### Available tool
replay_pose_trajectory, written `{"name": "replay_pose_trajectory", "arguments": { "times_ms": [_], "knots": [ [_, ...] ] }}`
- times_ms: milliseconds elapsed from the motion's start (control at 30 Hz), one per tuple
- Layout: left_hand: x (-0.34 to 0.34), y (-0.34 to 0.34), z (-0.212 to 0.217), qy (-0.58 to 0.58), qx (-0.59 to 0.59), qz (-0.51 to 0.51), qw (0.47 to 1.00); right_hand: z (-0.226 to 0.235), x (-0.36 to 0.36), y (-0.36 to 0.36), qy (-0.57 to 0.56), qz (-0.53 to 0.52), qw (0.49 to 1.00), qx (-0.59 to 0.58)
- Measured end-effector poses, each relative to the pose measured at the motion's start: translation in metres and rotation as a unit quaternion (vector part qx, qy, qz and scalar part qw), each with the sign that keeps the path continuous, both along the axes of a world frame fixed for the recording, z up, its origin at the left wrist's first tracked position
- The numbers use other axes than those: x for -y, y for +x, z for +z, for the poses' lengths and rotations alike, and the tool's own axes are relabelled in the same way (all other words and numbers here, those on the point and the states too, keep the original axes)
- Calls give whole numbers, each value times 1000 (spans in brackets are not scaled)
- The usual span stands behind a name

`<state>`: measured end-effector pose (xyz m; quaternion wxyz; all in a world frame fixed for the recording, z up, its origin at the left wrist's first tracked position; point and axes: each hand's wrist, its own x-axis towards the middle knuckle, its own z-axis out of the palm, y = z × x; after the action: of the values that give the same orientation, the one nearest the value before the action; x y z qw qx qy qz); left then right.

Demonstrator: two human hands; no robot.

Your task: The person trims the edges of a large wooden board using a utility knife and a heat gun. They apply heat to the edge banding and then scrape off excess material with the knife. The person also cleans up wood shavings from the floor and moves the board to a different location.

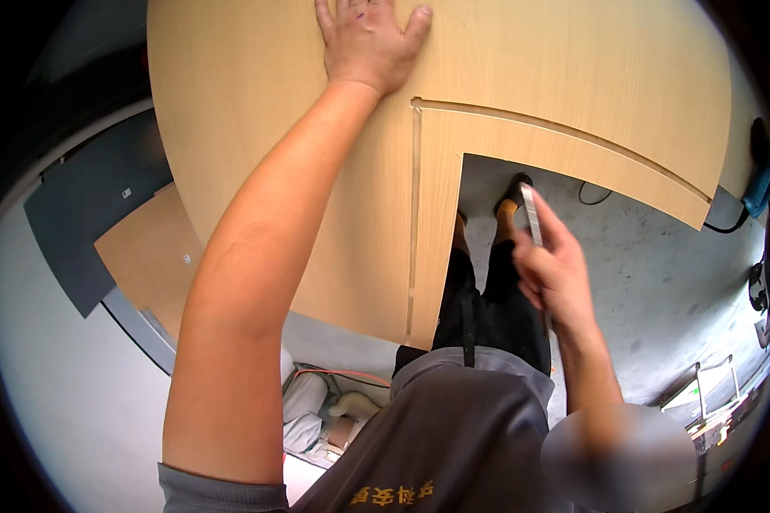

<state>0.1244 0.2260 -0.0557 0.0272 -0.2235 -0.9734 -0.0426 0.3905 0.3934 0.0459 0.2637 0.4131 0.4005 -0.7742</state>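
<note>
My left hand (368, 43) lies flat with fingers spread on a large light wood-grain panel (342, 231); its fingertips run out of the top of the picture. The panel has a notched corner, and a narrow groove (416, 214) runs parallel to the cut-out edges. Over the opening of the notch, my right hand (556, 274) is closed around a narrow, flat grey metal tool (531, 215). Its tip points up toward the panel's cut edge, apart from it. Motion blur keeps me from telling whether the tool is a file or a blade.
Left of the panel lean a dark grey board (103, 214) and a brown board (150, 252). A teal power tool (757, 192) with a black cable sits at the far right. Crumpled cloth (306, 402) lies below the panel. My legs and shoes show through the notch above the grey floor (633, 265).
</note>
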Motion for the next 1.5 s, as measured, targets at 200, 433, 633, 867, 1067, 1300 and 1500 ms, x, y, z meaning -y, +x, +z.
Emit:
{"name": "replay_pose_trajectory", "arguments": {
  "times_ms": [200, 433, 633, 867, 1067, 1300, 1500],
  "knots": [
    [-2, 1, 2, 22, -1, -6, 1000, -20, 30, -48, -31, 86, 996, -12],
    [-4, 2, 2, 2, -3, -2, 1000, -27, 36, -52, -73, 45, 996, 17],
    [-2, 1, 3, 6, 9, -3, 1000, -13, 23, -58, -174, -102, 977, 76],
    [-3, 5, 3, 9, 12, 0, 1000, -11, 14, -9, 7, -16, 1000, 20],
    [-4, 3, 2, 7, -4, -3, 1000, -59, 54, -21, -4, -20, 992, -124],
    [-5, 2, 5, 13, 10, -4, 1000, -67, 62, -20, 5, -40, 993, -114],
    [0, 5, 3, 17, 6, -2, 1000, -34, 15, 0, -46, -168, 983, -66]
  ]
}}
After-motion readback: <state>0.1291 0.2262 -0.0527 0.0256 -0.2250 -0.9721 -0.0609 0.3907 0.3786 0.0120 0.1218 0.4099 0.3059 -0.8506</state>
